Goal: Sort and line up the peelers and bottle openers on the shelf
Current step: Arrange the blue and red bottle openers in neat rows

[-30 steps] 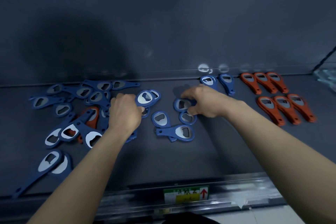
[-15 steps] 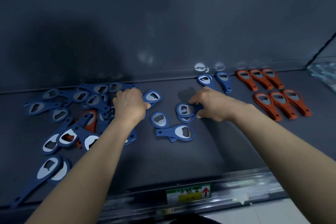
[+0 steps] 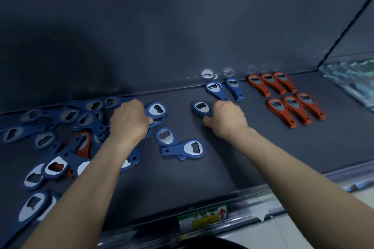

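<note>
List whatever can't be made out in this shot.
Head view only.
- Right hand covers the handle of its blue opener.
- Left hand hides how many blue openers it grips.
- Orange opener in the pile: partly buried under blue ones.
- Shelf label: print blurred.
- Pale packs: cut off by right edge.

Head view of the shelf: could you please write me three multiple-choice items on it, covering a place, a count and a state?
1. Where on the shelf do the lined-up orange bottle openers lie? A) right B) left C) front edge
2. How many of them are lined up? A) four B) six C) nine
3. The right hand is: A) open, idle B) gripping a blue bottle opener C) pressing the label
Answers: 1 A, at its right end; 2 B, two rows of three; 3 B, it is closed round the opener.
</note>
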